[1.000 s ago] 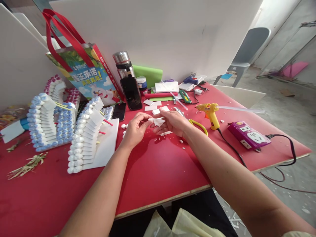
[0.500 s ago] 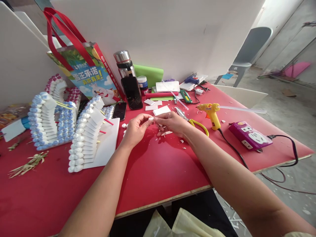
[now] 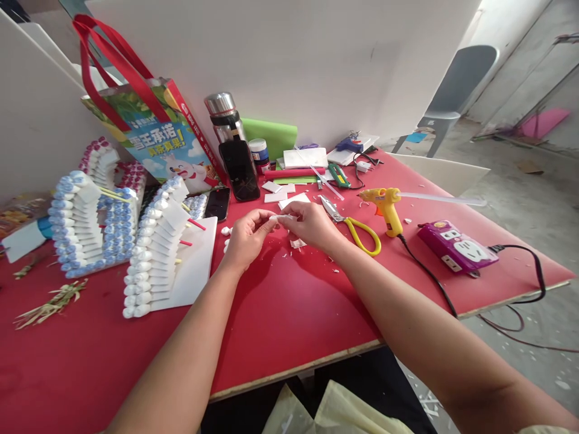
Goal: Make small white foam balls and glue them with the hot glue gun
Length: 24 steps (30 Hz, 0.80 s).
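Over the red table (image 3: 289,313), my left hand (image 3: 248,241) pinches a small white piece (image 3: 273,218) between thumb and fingertips. My right hand (image 3: 314,226) is closed on a thin white strip (image 3: 284,217), whose end meets that piece. Whether the two are joined I cannot tell. Small white rounded pieces (image 3: 226,231) lie beside my left hand, partly hidden by it. Beneath the right hand rests a white scrap (image 3: 297,243). Left of my hands stands a fan-shaped craft (image 3: 156,241) with white rounded tips and layered white slats, on a white board (image 3: 196,265).
Yellow-handled pliers (image 3: 362,235), a yellow glue gun (image 3: 383,205) and a purple power socket (image 3: 461,247) are on the right. Behind are white cards (image 3: 296,201), a phone (image 3: 217,205), a flask (image 3: 224,114) and a printed bag (image 3: 158,138). A blue-and-white craft (image 3: 75,223) stands left.
The right hand's lower fingers have curled in, and the white strip now shows between both hands. The white scrap beneath the right hand is now more exposed. The view has shifted slightly.
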Tool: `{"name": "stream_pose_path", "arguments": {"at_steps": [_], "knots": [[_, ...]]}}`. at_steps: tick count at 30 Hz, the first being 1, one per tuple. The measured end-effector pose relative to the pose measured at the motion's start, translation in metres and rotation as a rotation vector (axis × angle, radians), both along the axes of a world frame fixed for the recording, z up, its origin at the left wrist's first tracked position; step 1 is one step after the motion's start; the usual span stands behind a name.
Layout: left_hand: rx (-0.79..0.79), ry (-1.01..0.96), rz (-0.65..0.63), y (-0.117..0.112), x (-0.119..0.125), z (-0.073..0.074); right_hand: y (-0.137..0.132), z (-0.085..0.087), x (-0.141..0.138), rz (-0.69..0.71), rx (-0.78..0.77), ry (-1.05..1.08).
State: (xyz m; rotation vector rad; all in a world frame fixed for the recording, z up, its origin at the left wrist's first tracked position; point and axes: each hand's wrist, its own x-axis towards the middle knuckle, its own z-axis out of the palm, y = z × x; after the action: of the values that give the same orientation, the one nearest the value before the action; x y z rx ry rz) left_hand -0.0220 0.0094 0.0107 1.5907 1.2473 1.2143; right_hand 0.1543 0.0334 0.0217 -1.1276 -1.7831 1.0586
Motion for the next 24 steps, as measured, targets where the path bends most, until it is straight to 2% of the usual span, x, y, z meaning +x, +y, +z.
{"name": "stream_pose_path", "arguments": {"at_steps": [4,6,9,11,16,18,21,24], "knots": [[0.03,0.014,-0.016,0.001,-0.001,0.0,0.002,0.002,0.002,0.07,-0.308,0.234],[0.042,0.027,-0.024,0.001,-0.001,0.0,0.003,0.003,0.003,0.07,-0.452,0.277],[0.036,0.065,-0.033,0.001,-0.003,0.001,0.003,0.002,0.004,0.055,-0.518,0.273],[0.016,0.087,-0.035,0.002,-0.005,0.0,0.004,0.0,0.003,0.053,-0.423,0.254],[-0.047,-0.025,-0.041,0.004,-0.008,-0.005,0.006,-0.009,0.001,0.013,0.085,-0.001],[-0.086,-0.052,-0.064,0.004,-0.008,-0.005,0.006,-0.011,-0.001,-0.017,0.165,-0.067],[-0.155,-0.108,-0.092,0.004,-0.007,-0.003,0.007,-0.012,-0.001,-0.043,0.201,-0.096],[-0.232,-0.228,-0.09,0.003,-0.007,-0.002,0.007,-0.01,0.001,-0.013,0.286,-0.104]]}}
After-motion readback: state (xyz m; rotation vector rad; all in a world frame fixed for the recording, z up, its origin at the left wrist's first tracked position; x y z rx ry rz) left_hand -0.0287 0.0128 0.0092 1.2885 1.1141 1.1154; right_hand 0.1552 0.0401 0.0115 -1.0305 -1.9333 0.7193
